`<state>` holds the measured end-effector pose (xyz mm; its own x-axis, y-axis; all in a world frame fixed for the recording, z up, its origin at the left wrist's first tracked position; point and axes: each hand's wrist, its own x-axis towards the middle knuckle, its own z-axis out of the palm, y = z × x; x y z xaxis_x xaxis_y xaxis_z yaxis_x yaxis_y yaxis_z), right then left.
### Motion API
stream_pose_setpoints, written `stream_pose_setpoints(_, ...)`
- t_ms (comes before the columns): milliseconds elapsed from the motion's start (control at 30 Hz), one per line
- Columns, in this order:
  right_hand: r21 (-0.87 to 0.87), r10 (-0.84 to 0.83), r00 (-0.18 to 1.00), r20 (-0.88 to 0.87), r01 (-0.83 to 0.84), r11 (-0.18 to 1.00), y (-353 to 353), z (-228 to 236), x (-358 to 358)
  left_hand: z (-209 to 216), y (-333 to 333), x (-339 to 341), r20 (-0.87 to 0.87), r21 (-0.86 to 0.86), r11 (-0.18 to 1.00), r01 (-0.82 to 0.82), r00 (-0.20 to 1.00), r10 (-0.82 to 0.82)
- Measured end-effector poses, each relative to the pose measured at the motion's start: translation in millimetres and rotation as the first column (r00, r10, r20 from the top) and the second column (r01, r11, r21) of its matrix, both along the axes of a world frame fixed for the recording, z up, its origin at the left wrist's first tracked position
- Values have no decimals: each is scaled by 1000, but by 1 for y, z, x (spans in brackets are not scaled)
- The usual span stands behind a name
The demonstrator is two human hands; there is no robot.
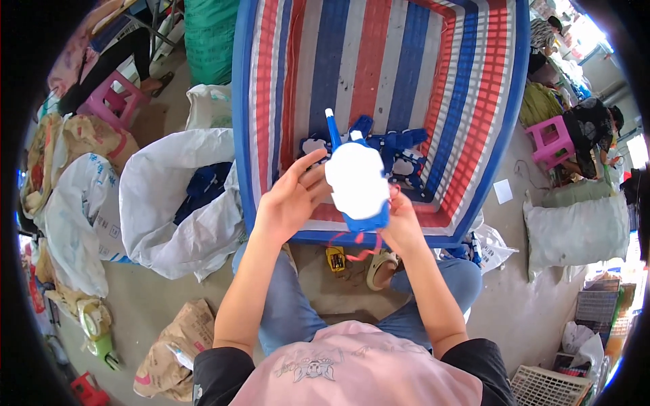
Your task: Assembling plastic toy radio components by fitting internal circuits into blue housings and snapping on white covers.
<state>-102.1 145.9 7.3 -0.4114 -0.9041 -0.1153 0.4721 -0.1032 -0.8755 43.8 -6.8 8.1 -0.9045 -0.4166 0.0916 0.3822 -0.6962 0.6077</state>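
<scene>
Over the near end of a big crate (242, 135), I hold up a blue toy walkie-talkie (365, 222) with a white-tipped antenna. Its front is a glaring white, so no detail shows there. My right hand (405, 227) grips its lower right side, with the fingers partly hidden behind it. A thin red cord dangles below the toy and also shows by my right fingers. On the toy's left, my left hand (284, 203) is open, its fingers stretched out beside the white front. Several similar blue and white pieces (406, 166) lie in the crate behind it.
The crate has a red, white and blue striped lining. Left of it, an open white sack (149, 176) holds dark blue pieces. A small yellow device (336, 259) lies by my feet. A stuffed white sack (575, 233) stands right, near a person on a pink stool (552, 142).
</scene>
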Motion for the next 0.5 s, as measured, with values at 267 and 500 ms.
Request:
stream_pose_setpoints(267,297,226,971,-83,-192,935,7,-10,31,2,5,6,5,-100,967,234,972,-235)
stream_pose_setpoints(500,-391,-488,436,-756,297,871,8,65,18,8,7,12,133,-272,950,155,983,-122)
